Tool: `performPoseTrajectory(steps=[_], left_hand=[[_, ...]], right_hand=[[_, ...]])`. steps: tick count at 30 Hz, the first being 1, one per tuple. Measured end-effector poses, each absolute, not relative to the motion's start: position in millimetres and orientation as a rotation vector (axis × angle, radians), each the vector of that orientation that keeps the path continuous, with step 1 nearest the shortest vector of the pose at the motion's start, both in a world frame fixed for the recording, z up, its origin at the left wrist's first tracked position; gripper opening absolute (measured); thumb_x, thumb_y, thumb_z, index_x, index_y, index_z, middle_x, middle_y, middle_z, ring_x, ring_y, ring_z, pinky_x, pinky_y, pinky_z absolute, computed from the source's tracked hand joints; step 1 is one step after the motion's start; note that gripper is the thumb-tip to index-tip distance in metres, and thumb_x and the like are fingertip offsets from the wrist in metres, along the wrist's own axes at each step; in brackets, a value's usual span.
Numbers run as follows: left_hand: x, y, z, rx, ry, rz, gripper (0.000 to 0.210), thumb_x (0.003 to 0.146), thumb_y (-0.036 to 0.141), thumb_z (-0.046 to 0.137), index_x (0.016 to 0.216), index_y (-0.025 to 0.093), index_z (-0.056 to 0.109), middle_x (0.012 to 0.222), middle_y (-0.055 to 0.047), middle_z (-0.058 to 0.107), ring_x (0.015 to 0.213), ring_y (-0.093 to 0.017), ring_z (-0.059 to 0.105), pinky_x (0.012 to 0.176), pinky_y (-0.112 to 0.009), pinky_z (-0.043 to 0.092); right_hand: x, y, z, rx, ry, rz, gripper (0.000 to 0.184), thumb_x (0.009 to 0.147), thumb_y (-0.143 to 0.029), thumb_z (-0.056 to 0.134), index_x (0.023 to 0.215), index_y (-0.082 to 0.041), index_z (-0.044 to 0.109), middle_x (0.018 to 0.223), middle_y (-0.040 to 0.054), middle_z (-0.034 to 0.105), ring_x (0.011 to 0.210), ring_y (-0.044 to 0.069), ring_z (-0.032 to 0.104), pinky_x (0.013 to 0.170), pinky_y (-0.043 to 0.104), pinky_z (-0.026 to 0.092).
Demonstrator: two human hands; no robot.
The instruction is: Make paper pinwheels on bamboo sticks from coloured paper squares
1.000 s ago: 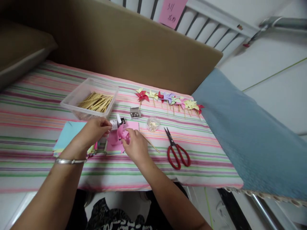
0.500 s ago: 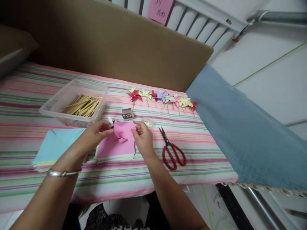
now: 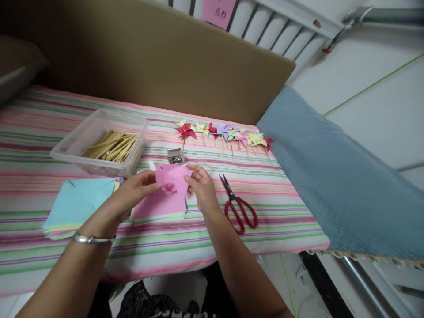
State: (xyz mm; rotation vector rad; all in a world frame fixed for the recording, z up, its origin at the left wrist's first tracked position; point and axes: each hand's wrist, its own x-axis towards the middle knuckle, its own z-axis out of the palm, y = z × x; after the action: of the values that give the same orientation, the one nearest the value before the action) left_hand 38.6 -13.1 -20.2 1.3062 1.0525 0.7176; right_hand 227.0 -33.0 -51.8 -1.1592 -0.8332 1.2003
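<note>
Both hands grip a pink paper sheet (image 3: 175, 173) with a flap curled in toward its middle. My left hand (image 3: 141, 187) pinches it at the left, its thumb by the curl. At the right edge, my right hand (image 3: 202, 185) holds it between thumb and fingers. Below lies a stack of paper squares with a pink sheet (image 3: 160, 205) on top. Just behind the held sheet stands a small open box of metal pins (image 3: 175, 157). A round clear dish (image 3: 205, 168) is partly hidden behind my right hand.
Red-handled scissors (image 3: 236, 205) lie right of my right hand. A blue-topped paper stack (image 3: 81, 196) is at the left, before a clear plastic bin (image 3: 132, 165) of wooden sticks (image 3: 114, 145). Several paper pinwheels (image 3: 225, 131) line the back, before a cardboard panel (image 3: 165, 66).
The held pink sheet has turned flatter toward me and shifted slightly right. My left thumb has moved in to the curled flap, and both hands have moved a little right.
</note>
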Motion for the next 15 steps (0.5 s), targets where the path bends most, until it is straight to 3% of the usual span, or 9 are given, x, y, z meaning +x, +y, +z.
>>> performPoseTrajectory(steps=[5, 8, 12, 15], left_hand=[[43.1, -12.0, -34.5, 1.378, 1.300, 0.669, 0.030, 0.065, 0.044, 0.070, 0.072, 0.015, 0.070, 0.062, -0.004, 0.067, 0.054, -0.017, 0.057, 0.053, -0.028, 0.042], [45.2, -9.2, -47.3, 1.360, 1.411, 0.718, 0.024, 0.064, 0.038, 0.069, 0.061, 0.015, 0.066, 0.049, -0.002, 0.061, 0.044, -0.015, 0.052, 0.046, -0.026, 0.038], [45.4, -6.0, -53.0, 1.240, 1.469, 0.830, 0.021, 0.063, 0.033, 0.069, 0.068, 0.014, 0.065, 0.048, -0.001, 0.060, 0.042, -0.015, 0.053, 0.043, -0.026, 0.040], [45.2, -6.7, -49.1, 1.176, 1.458, 0.902, 0.019, 0.062, 0.031, 0.068, 0.068, 0.014, 0.063, 0.048, 0.001, 0.058, 0.041, -0.014, 0.052, 0.042, -0.025, 0.039]], right_hand=[[224.8, -32.7, -53.5, -1.123, -0.881, 1.247, 0.034, 0.066, -0.023, 0.068, 0.099, -0.020, 0.061, 0.066, -0.0052, 0.054, 0.059, 0.010, 0.050, 0.053, 0.020, 0.041], [225.0, -31.7, -57.3, -1.198, -0.962, 1.165, 0.036, 0.070, -0.024, 0.065, 0.105, -0.020, 0.060, 0.076, -0.0016, 0.059, 0.066, 0.012, 0.055, 0.059, 0.023, 0.046], [225.4, -40.0, -51.3, -1.362, -1.252, 0.594, 0.032, 0.080, -0.021, 0.057, 0.111, -0.021, 0.061, 0.101, 0.0063, 0.061, 0.086, 0.016, 0.058, 0.076, 0.030, 0.049], [218.2, -55.9, -40.4, -1.311, -1.441, 0.292, 0.021, 0.086, -0.018, 0.052, 0.102, -0.021, 0.065, 0.094, 0.0062, 0.062, 0.083, 0.016, 0.057, 0.075, 0.029, 0.048]])
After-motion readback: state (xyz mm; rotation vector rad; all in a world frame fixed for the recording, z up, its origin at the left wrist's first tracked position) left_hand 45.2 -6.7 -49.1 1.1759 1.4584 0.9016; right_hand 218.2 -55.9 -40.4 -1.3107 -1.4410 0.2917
